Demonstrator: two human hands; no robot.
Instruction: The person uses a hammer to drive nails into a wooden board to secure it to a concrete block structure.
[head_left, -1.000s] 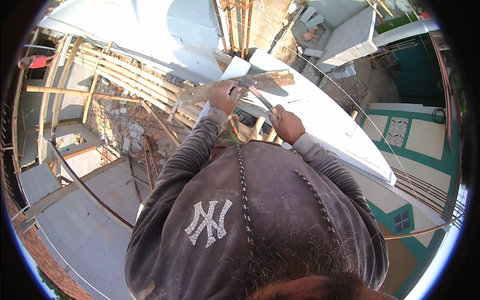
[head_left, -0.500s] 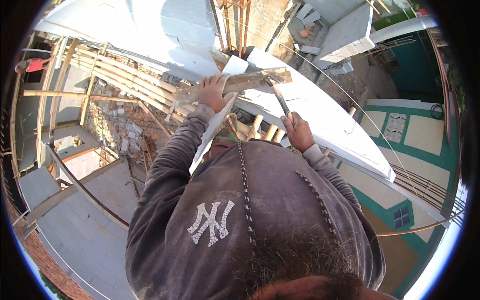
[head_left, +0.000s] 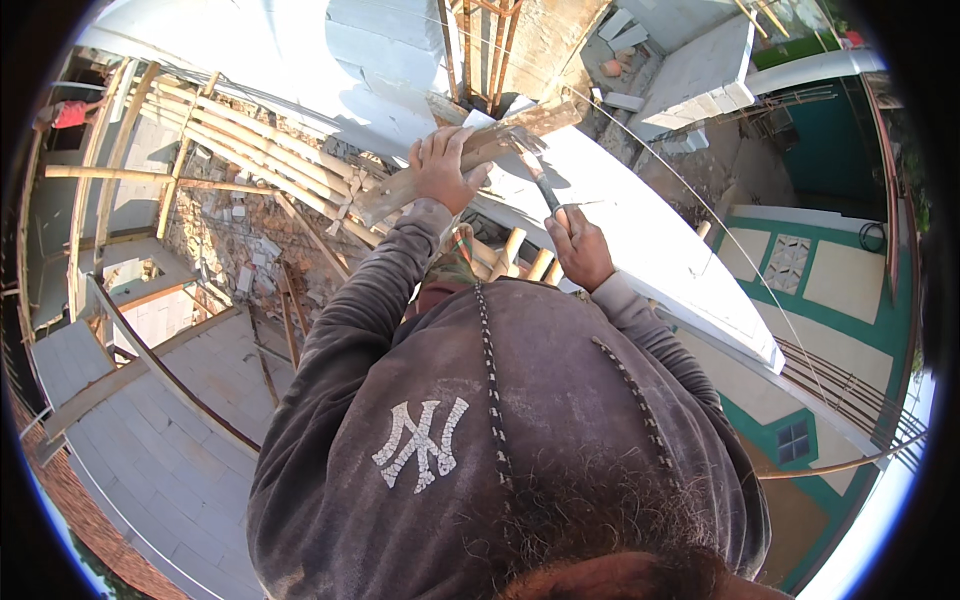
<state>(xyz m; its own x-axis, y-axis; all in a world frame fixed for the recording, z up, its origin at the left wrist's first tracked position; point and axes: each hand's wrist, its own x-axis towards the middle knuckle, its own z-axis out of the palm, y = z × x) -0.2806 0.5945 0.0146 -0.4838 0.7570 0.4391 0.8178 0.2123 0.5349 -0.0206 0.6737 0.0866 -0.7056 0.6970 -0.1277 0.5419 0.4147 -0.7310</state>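
My left hand [head_left: 440, 168] is wrapped over a rough wooden board [head_left: 488, 150], which slants up toward the right, away from my body. In my right hand [head_left: 582, 248] is a hammer [head_left: 543, 188], gripped by its dark handle. The metal hammer head touches or lies just over the board, to the right of my left hand; exact contact is hard to tell. Below the board runs the bright top of a white block wall [head_left: 680, 265]. Sawn bamboo ends [head_left: 510, 252] jut out between my two forearms.
Bamboo poles [head_left: 250, 140] stretch off to the left above rubble [head_left: 250, 250]. Rusty rebar [head_left: 485, 50] stands upright ahead. A thin string [head_left: 690, 195] crosses on the right, beside a green and cream building [head_left: 840, 280]. A person in red [head_left: 70, 113] is at far left.
The board has tilted more steeply, its right end going up. My left hand has shifted slightly right, and my right hand with the hammer has moved up and left. A pale strip beneath my left forearm no longer shows.
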